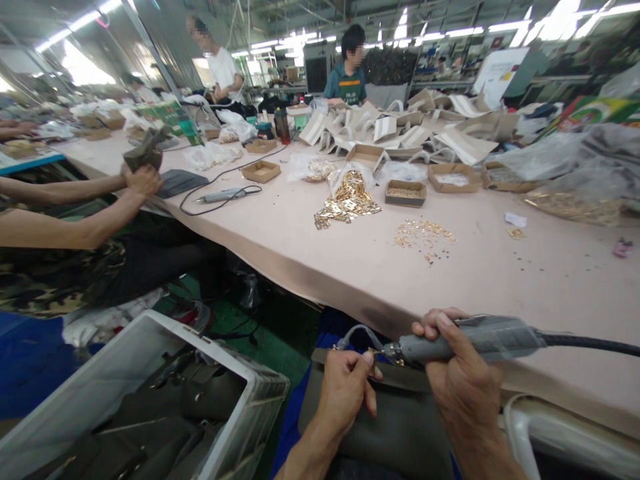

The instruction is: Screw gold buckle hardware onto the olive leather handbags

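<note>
My right hand (463, 373) is wrapped around a grey electric screwdriver (487, 339), held level with its tip pointing left. A black cable runs from its back end to the right. My left hand (345, 387) is closed in a pinch right at the screwdriver's tip; whatever sits between the fingertips is too small to make out. Under both hands lies a dark olive-grey bag (395, 427) on my lap, its upper edge by the pinching fingers. A thin clear loop (361, 328) arches above that edge. Small gold metal shows close to the tip.
On the table (280, 233) are gold metal plates (347, 203), scattered gold bits (423, 233), cardboard trays (261, 171) and another screwdriver (225, 195). A white crate (265, 380) of dark bags stands at left. A co-worker's hands (145, 180) hold a bag piece. A pale tube (560, 420) borders my right.
</note>
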